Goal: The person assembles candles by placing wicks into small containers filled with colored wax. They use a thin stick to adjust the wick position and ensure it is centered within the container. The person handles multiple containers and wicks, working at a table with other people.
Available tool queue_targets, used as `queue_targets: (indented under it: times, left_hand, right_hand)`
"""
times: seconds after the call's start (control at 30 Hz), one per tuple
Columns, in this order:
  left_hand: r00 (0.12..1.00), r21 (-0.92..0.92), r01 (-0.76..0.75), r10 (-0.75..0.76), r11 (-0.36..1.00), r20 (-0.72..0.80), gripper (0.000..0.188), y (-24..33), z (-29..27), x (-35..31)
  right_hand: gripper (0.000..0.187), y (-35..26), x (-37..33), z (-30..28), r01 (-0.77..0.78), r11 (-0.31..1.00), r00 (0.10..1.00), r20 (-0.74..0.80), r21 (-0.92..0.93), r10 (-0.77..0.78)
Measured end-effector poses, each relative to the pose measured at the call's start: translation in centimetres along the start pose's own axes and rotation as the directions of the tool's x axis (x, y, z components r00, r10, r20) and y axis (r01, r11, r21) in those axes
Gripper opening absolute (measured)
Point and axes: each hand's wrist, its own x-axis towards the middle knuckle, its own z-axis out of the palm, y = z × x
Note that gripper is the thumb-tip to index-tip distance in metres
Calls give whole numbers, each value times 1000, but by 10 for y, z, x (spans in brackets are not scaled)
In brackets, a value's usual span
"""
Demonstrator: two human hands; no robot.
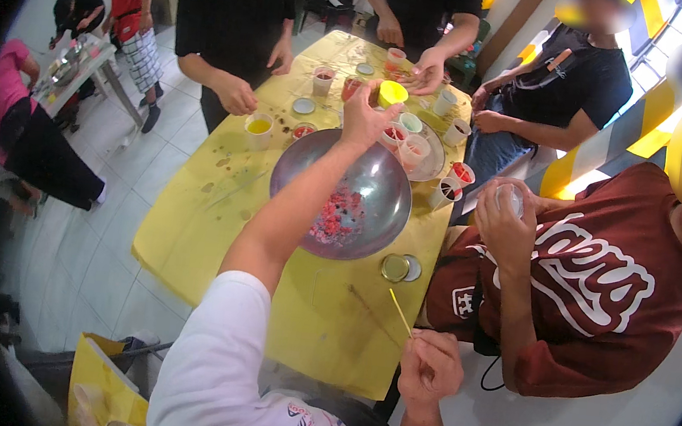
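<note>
My left arm, in a white sleeve, stretches over a wide metal bowl (386,218) with small pink and red pieces at its bottom. Beyond the rim, my left hand (365,116) has its fingers curled around a small container (392,94) that is bright yellow inside. Nearer to me, my right hand (433,366) pinches a thin stick (400,311) with a bright yellow tip, pointing up and left over the table edge. Close to my left hand are a cup of red contents (353,89) and a pale green cup (409,123).
The table has a yellow cover (200,206). Several plastic cups stand around a round tray (429,168); a cup of yellow liquid (258,128) is left of the bowl. Jar lids (394,268) lie at the near right. Several people surround the table, one in maroon (591,281) close on my right.
</note>
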Motion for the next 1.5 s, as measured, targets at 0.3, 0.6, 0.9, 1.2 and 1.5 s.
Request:
queue_targets:
  times: [0.3, 0.6, 0.9, 1.2, 1.5]
  left_hand:
    - [997, -101, 73, -77, 992, -32, 53, 103, -102, -179]
    - [916, 189, 293, -218, 937, -335, 60, 228, -194, -403]
    - [790, 277, 382, -156, 882, -593, 60, 307, -222, -516]
    - [680, 343, 396, -21, 852, -733, 60, 353, -271, -597]
    - [571, 540, 609, 151, 581, -807, 54, 412, -337, -688]
  right_hand:
    - [26, 8, -3, -12, 76, 934, 994, -101, 348, -43]
    - [20, -25, -68, 1, -268, 576, 945, 328, 773, 0]
    - [13, -93, -138, 16, -406, 411, 766, 549, 816, -334]
    - [16, -166, -208, 11, -354, 397, 627, 530, 847, -571]
    - [10, -246, -305, 19, -702, 281, 490, 731, 654, -475]
